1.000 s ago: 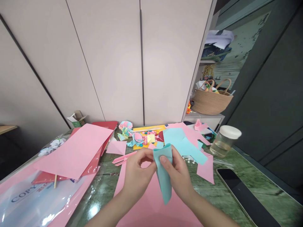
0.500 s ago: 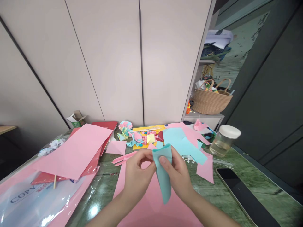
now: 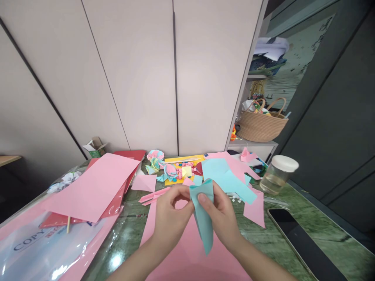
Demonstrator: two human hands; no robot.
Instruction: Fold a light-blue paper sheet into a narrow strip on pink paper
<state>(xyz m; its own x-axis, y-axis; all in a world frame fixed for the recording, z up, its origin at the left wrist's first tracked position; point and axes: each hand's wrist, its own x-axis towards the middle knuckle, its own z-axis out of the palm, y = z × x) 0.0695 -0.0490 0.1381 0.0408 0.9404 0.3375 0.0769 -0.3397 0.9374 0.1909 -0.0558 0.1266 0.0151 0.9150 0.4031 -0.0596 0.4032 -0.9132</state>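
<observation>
A folded piece of teal paper (image 3: 204, 218) is held up in front of me, its layers open a little at the top and its lower end narrowing to a point. My right hand (image 3: 224, 214) grips it from the right, thumb on the front face and fingers behind. My left hand (image 3: 174, 212) pinches its left edge between thumb and forefinger. Below both hands a large pink sheet (image 3: 187, 257) lies on the green table. Folded pink strips (image 3: 154, 196) rest just left of my left hand. Light blue paper (image 3: 225, 171) lies beyond my right hand.
Pink sheets (image 3: 102, 187) and a plastic paper wrapper (image 3: 52, 249) cover the left side. Paper flowers (image 3: 155, 155) and a yellow sheet with small pink pieces (image 3: 170, 181) are at the back. A lidded jar (image 3: 275, 179) and a phone (image 3: 301, 242) stand and lie right.
The top of the teal paper has been squeezed narrower, and its lower tip has shifted slightly down and to the right. Both hands keep their grip.
</observation>
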